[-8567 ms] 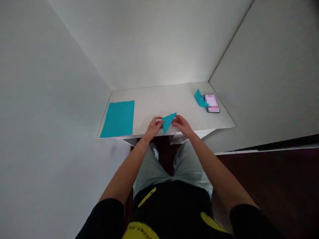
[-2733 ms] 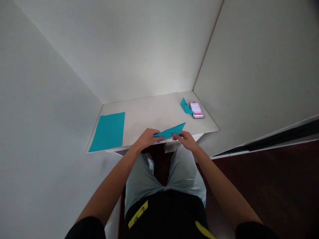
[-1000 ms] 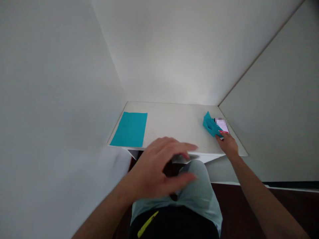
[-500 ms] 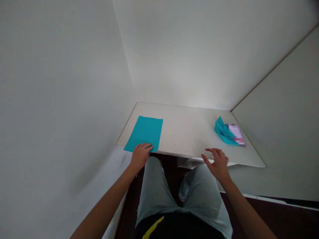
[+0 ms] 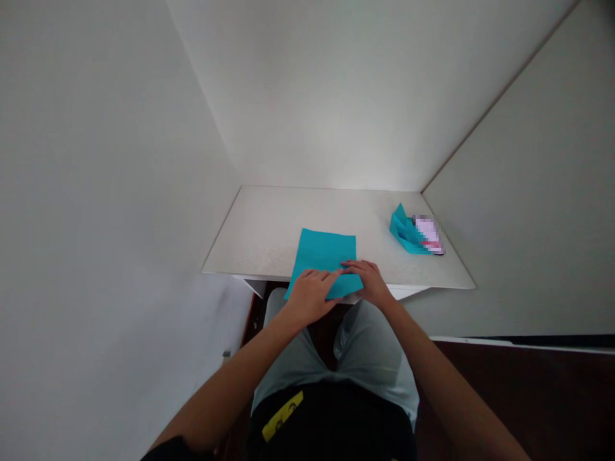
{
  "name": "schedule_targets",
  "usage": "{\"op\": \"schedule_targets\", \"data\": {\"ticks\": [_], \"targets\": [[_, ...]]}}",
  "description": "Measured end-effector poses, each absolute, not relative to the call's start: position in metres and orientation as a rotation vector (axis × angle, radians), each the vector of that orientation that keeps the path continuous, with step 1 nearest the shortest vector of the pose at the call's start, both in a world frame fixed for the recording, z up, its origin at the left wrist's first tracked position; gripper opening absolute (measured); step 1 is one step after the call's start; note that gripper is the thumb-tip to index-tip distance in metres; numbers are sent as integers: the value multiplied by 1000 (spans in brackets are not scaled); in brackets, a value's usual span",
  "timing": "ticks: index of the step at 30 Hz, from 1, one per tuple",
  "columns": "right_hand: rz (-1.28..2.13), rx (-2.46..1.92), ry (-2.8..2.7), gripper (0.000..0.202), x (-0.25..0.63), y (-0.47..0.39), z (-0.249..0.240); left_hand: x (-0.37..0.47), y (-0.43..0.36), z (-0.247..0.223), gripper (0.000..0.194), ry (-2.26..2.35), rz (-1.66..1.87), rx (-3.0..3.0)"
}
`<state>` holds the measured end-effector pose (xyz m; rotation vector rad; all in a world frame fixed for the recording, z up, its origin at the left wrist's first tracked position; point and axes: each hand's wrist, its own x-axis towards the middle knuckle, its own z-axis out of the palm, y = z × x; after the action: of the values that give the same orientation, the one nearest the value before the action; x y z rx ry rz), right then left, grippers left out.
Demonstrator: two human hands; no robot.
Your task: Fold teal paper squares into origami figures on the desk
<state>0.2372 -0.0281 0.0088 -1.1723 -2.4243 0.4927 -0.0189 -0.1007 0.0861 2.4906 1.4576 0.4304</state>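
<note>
Teal sheet [image 5: 323, 250] is now lying at the table's [image 5: 259, 224] front middle, shifted rightward from its left end. Step in hand appears to be steadying and handling the sheet, the next move probably calling for even, light pressure. Left hand [image 5: 311, 296] is covering its near-left part and right hand [image 5: 371, 280] is touching its right side, fingers partly extended; whether either is pinching, cannot tell.

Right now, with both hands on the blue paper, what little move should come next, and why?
Perhaps slide the blue paper farther onto the white table: its near side reaches past the table's front edge, and the left hand and right hand are both on it.
</note>
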Motion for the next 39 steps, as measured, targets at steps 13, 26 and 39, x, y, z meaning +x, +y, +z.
{"op": "schedule_targets", "data": {"ticks": [13, 26, 39], "targets": [[853, -1312, -1934, 34, 276, -4, -2, -70, -48, 14, 38, 1702, 702, 2060], [274, -1356, -2285, 54, 201, -14, 3, -2, -23, 13, 52, 1774, 602, 2443], [503, -1486, -2346, 71, 155, 31, -17, 8, 7, -6, 84, 1699, 312, 2420]]}}
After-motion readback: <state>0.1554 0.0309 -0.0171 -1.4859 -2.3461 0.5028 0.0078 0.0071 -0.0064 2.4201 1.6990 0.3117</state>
